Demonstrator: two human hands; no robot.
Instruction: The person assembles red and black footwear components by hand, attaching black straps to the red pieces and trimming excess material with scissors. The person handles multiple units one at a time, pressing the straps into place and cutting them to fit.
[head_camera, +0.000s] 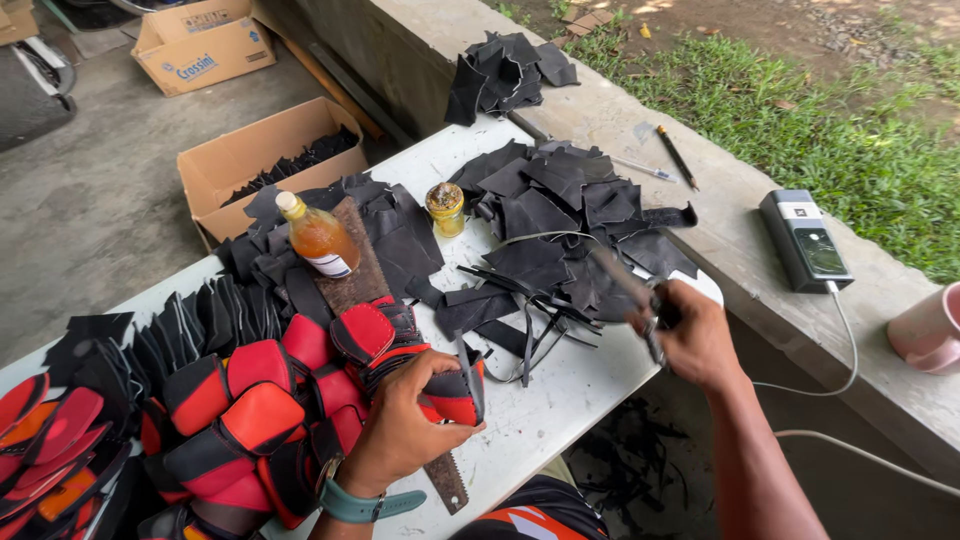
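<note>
My left hand (405, 420) grips a red and black padded piece (452, 392) at the near edge of the white table (560, 400). It rests beside a heap of like red and black pieces (250, 410). My right hand (690, 335) holds scissors (640, 290) raised over the table's right end; the blades are blurred. A pile of black cut leather scraps (560, 215) lies just beyond the scissors, with thin black strips (520, 320) trailing toward me.
An amber bottle (317, 235) lies on a rusty saw blade (360, 270). A small jar (445, 208) stands mid-table. A concrete ledge (720, 200) holds a power bank (805, 240), pencil (676, 156), pink cup (930, 328) and more scraps. Cardboard boxes (260, 150) sit on the floor.
</note>
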